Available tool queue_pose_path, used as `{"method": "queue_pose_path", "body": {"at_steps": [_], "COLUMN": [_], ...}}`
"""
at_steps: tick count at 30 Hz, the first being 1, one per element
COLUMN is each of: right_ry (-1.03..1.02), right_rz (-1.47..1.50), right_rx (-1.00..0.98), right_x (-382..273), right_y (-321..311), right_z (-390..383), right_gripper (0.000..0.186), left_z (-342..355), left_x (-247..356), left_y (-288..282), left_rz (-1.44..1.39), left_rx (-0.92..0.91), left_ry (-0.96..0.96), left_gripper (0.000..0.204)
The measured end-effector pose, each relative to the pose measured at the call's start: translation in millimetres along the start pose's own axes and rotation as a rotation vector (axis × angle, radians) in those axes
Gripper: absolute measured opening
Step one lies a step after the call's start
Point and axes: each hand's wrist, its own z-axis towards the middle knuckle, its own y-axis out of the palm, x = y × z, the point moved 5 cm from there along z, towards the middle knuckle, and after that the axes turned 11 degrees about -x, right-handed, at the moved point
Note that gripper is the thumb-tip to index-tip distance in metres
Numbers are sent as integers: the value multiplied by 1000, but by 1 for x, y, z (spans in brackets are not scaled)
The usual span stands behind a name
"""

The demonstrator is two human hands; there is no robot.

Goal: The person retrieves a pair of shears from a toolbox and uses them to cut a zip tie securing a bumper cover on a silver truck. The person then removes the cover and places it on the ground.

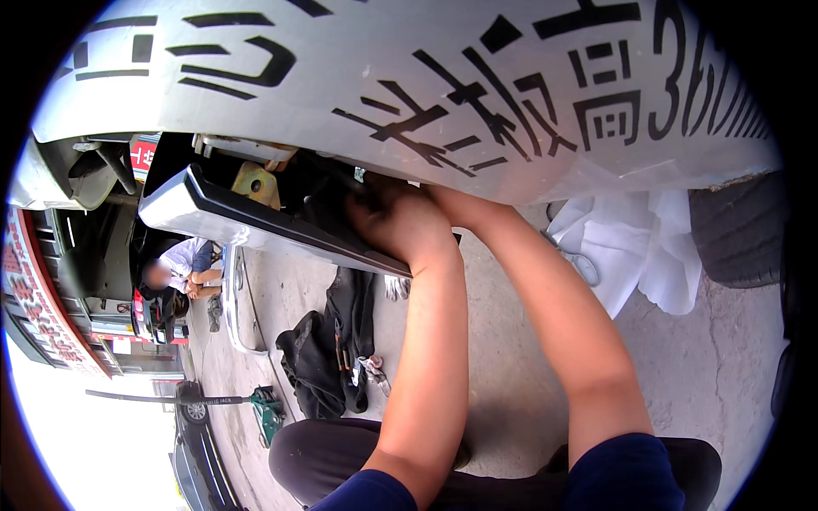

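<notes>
Both my arms reach up into the dark gap under a silver vehicle body panel (341, 77) with large black lettering. Below that panel, a silver bumper-like piece (256, 241) with a black upper edge juts out to the left. My left hand (399, 226) is at this piece's inner side, its wrist over the black edge. Its fingers are lost in shadow. Farther in, my right hand (390, 187) is mostly hidden behind the left one. What either hand holds does not show. A yellowish metal bracket (257, 185) with a hole sits left of my hands.
Black cloth (311, 358) with tools on it lies on the concrete, near a pale glove (396, 287). A green floor jack (267, 413) stands at lower left. White sheeting (605, 243) and a tyre (737, 230) are at right. Another person (183, 264) sits at far left.
</notes>
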Motion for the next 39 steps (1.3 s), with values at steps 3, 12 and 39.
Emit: {"method": "queue_pose_path", "body": {"at_steps": [3,12,39], "right_ry": [-13,-11,110], "right_rz": [14,92,-317], "right_rx": [1,33,-196], "right_x": [0,60,60], "right_y": [5,30,48], "right_z": [4,-7,-140], "right_gripper": [39,38,42], "left_z": [-1,-5,-10], "left_x": [3,21,16], "left_y": [3,13,-8], "left_rz": [-30,1,-11], "left_rx": [14,-73,18], "left_ry": [10,93,-205], "left_gripper": [31,29,38]}}
